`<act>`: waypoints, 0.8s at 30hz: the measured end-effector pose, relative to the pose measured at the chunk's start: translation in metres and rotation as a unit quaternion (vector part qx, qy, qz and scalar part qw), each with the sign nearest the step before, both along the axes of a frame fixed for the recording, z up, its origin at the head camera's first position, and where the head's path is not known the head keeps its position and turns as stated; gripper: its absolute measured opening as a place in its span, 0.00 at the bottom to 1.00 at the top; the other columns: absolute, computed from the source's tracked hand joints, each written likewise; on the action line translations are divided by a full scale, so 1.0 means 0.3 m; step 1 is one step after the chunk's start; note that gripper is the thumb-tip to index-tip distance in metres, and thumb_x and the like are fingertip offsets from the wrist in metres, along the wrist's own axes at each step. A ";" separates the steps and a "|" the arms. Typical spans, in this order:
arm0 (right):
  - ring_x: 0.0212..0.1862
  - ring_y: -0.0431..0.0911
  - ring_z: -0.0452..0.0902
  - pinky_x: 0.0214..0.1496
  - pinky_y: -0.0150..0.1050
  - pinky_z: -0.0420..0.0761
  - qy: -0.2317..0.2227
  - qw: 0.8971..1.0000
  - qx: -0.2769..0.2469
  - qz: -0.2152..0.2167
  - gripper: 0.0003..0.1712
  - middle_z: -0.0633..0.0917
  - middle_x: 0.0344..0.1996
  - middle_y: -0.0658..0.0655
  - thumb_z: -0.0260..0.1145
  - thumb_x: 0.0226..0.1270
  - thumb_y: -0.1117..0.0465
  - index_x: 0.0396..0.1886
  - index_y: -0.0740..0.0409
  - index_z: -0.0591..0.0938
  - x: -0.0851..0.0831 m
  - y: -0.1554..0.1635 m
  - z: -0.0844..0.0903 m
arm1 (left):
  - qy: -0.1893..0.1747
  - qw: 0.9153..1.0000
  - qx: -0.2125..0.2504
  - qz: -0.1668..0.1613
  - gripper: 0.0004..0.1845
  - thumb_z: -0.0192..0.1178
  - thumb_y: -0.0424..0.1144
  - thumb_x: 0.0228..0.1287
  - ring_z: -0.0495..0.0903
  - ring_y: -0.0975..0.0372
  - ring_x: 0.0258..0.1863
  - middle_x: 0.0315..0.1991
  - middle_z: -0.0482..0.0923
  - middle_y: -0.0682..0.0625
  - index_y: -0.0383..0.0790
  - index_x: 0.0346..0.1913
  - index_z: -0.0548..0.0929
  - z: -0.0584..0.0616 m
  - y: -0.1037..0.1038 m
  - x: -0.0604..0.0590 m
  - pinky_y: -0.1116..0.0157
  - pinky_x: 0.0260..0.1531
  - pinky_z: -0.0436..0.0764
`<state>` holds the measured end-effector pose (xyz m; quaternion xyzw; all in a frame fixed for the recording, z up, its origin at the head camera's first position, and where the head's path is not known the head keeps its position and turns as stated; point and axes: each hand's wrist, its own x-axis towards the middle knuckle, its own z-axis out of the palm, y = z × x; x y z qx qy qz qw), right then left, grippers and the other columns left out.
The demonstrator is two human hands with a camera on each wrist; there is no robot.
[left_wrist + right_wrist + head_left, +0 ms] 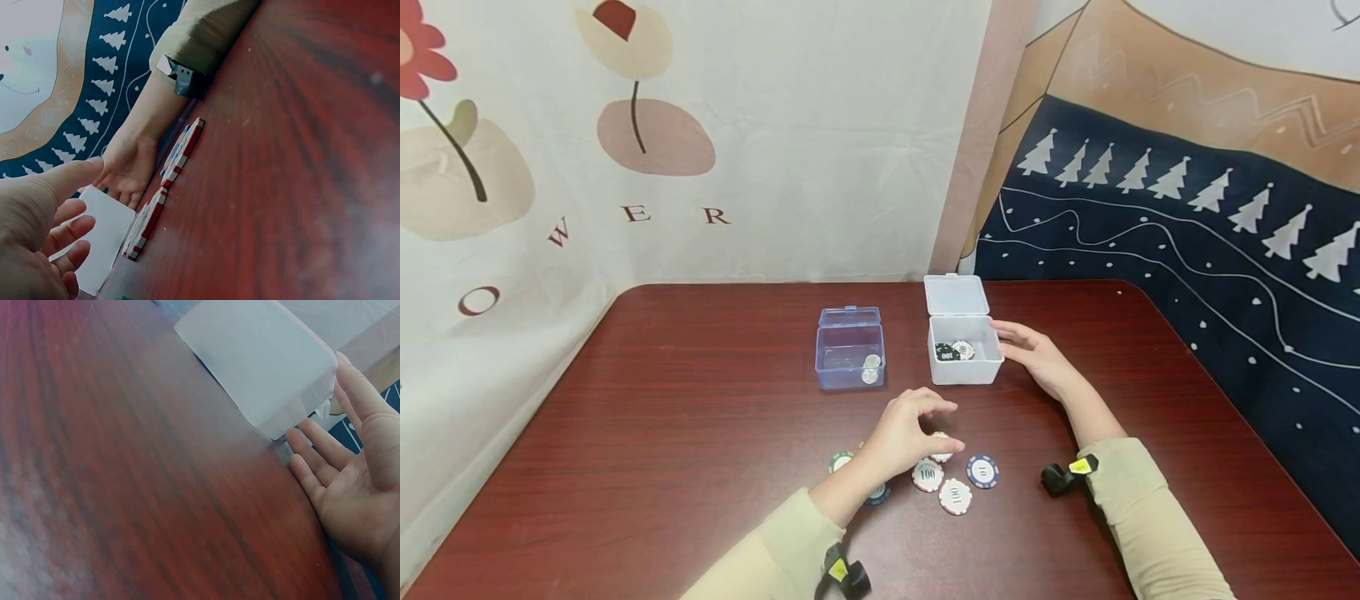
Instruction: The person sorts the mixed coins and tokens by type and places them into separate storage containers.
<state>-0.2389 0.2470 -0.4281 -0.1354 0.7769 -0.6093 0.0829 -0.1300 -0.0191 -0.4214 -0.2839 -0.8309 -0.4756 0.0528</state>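
Several chips (956, 497) laid near on table (700, 433), below and beside left hand (904, 433), fingers parted, nothing held. White box (966, 372), far, touched at right side by right hand (1036, 358), fingers spread; could be shifted if pushed.

My head view looks forward and down over the table (700, 433). My wrist views sit low, close and tilted; both share the white box (256, 362).
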 end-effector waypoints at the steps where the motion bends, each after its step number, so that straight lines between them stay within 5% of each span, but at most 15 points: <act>1: 0.64 0.54 0.65 0.66 0.52 0.61 -0.002 1.000 -0.001 0.001 0.29 0.70 0.64 0.66 0.61 0.70 0.62 0.69 0.61 0.67 -0.001 0.000 0.000 | -0.002 1.000 -0.002 -0.001 0.25 0.78 0.39 0.42 0.74 0.58 0.36 0.37 0.82 0.50 0.35 0.46 0.86 -0.001 -0.002 0.003 0.64 0.37 0.74; 24: 0.65 0.54 0.63 0.66 0.55 0.58 -0.005 1.000 -0.006 0.004 0.30 0.69 0.65 0.65 0.62 0.69 0.60 0.69 0.61 0.67 -0.003 0.004 -0.003 | -0.040 0.997 -0.064 0.012 0.24 0.80 0.40 0.37 0.74 0.62 0.39 0.36 0.81 0.55 0.38 0.43 0.87 -0.023 -0.028 0.028 0.68 0.42 0.72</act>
